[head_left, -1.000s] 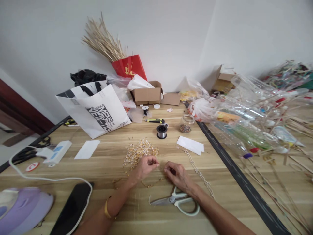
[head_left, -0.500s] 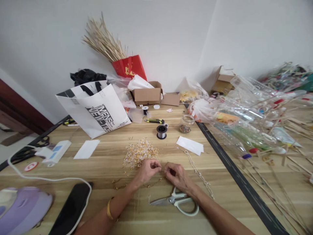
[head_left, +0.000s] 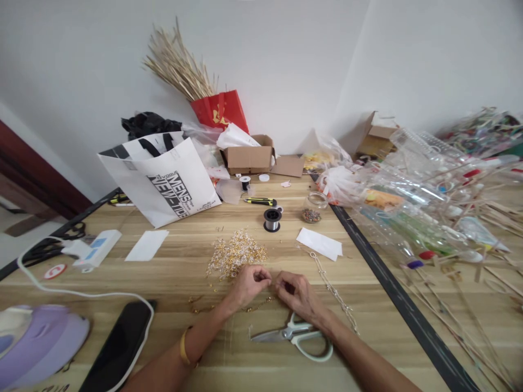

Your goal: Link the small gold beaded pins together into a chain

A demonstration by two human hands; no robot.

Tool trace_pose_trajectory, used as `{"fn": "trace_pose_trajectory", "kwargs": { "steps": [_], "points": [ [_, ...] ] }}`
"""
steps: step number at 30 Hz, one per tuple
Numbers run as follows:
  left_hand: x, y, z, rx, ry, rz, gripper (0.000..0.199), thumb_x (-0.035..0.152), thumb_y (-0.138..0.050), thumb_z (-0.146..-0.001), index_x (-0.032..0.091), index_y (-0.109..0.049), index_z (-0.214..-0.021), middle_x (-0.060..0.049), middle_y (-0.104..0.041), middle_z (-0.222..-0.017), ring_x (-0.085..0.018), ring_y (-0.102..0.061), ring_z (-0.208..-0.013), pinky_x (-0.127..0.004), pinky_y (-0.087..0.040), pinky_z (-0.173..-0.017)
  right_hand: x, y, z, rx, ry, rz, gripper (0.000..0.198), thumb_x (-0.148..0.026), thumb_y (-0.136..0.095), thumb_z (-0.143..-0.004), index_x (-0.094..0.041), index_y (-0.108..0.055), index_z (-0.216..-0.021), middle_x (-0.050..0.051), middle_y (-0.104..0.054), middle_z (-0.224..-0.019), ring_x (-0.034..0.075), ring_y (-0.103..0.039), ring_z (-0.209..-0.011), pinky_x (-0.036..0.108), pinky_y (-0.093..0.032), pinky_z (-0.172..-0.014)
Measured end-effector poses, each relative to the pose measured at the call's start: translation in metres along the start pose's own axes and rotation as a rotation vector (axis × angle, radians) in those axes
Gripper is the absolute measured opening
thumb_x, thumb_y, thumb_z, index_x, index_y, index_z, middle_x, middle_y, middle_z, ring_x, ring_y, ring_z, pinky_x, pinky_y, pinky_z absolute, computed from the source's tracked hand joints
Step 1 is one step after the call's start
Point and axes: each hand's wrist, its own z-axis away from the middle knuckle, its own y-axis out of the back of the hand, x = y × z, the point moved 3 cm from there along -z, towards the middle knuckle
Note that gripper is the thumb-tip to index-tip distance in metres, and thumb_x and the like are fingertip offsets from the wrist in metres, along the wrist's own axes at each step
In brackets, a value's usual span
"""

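Observation:
My left hand [head_left: 250, 284] is pinched closed just in front of a heap of gold and clear beads [head_left: 236, 253]. Close beside it, a small gap apart, my right hand [head_left: 295, 292] is also pinched, fingertips facing the left ones. Whatever lies between the fingers is too small to make out. A beaded gold strand [head_left: 258, 306] runs on the table beneath my left wrist. Scissors with pale handles [head_left: 312, 340] lie under my right forearm, blades pointing left. Right of that arm stretches a beaded chain [head_left: 335, 294].
Beyond the hands stand a wire spool [head_left: 272, 220], a yellow-black utility knife [head_left: 260, 201] and a glass jar of beads [head_left: 314, 209]. A white paper bag [head_left: 163, 179] stands at left, above a power strip [head_left: 98, 250] and a phone [head_left: 118, 343]. Plastic bottles [head_left: 404, 218] and sticks crowd the right.
The view has shifted slightly, so the surroundings sit a little further right. Both hands keep nearly the same pinched pose.

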Motion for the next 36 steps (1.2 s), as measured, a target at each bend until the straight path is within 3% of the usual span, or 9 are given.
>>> {"fn": "trace_pose_trajectory", "kwargs": {
  "steps": [36],
  "points": [
    [0.001,-0.0009,0.0004,0.014,0.007,0.027,0.003,0.015,-0.063,-0.064,0.012,-0.063,-0.064,-0.003,-0.065,-0.063,-0.014,-0.058,-0.06,-0.024,-0.045,-0.058,0.0022,-0.0009,-0.0006,-0.005,-0.013,0.005,0.011,-0.014,-0.049,-0.077,-0.015,-0.055,-0.068,-0.003,-0.053,-0.06,0.009,-0.046,-0.055,0.018,-0.032,-0.052]
  ]
}}
